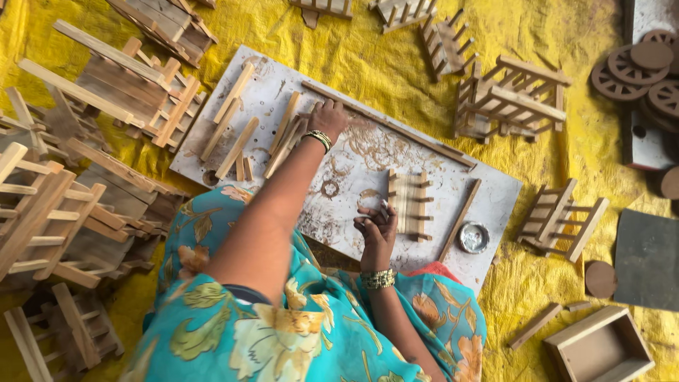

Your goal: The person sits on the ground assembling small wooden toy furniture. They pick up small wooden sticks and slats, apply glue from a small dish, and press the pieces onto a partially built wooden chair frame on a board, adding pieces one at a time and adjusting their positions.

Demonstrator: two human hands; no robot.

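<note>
My left hand reaches out across a white work board and closes on the top of a loose wooden stick, one of several lying side by side. My right hand is nearer my body. Its fingers curl against the left edge of a small slatted wooden frame lying flat on the board. Whether it grips the frame or something small is unclear. Both wrists carry bangles, and teal flowered cloth covers my lap.
A small round metal tin and a long thin strip lie right of the frame. Stacks of finished slatted frames ring the board on a yellow sheet. Wooden wheels are at the far right, an open wooden box at the bottom right.
</note>
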